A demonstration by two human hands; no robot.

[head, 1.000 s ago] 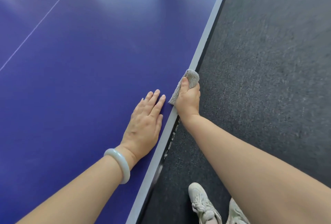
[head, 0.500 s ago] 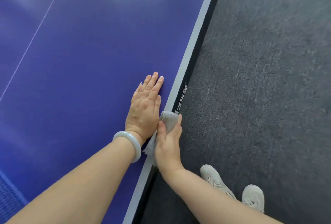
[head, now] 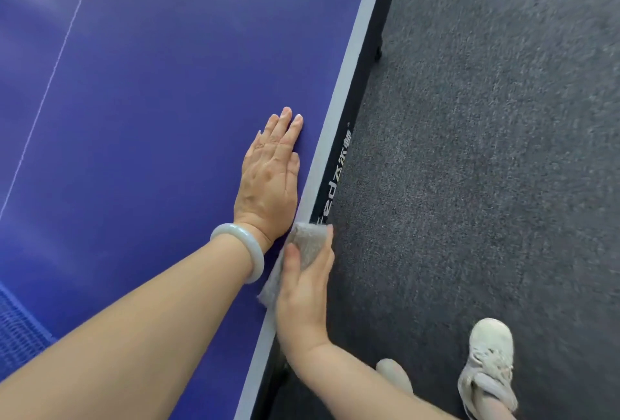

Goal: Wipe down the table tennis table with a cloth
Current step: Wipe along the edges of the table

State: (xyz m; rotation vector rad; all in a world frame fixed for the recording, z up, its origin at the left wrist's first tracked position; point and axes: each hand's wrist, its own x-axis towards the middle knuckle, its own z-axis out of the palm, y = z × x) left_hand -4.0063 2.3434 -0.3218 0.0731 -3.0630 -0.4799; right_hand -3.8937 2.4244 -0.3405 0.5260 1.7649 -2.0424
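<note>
Head view: the right hand (head: 303, 299) grips the cloth (head: 308, 238), thumb on top and fingers curled over the side. The cloth is folded over the grey border (head: 352, 60) at the table's (head: 151, 117) near right edge. To do this pass well, pinch the cloth evenly over top and side and run it along the border in one firm stroke.

The left hand (head: 268, 181) lies flat on the blue top, fingers straight and together, bracing. It sits just left of the border and almost touches the cloth, so a wide stroke could brush it. A bracelet (head: 241, 248) rings that wrist. The net (head: 16, 322) shows near left, the carpet (head: 503, 151) and a shoe (head: 489, 359) to the right.
</note>
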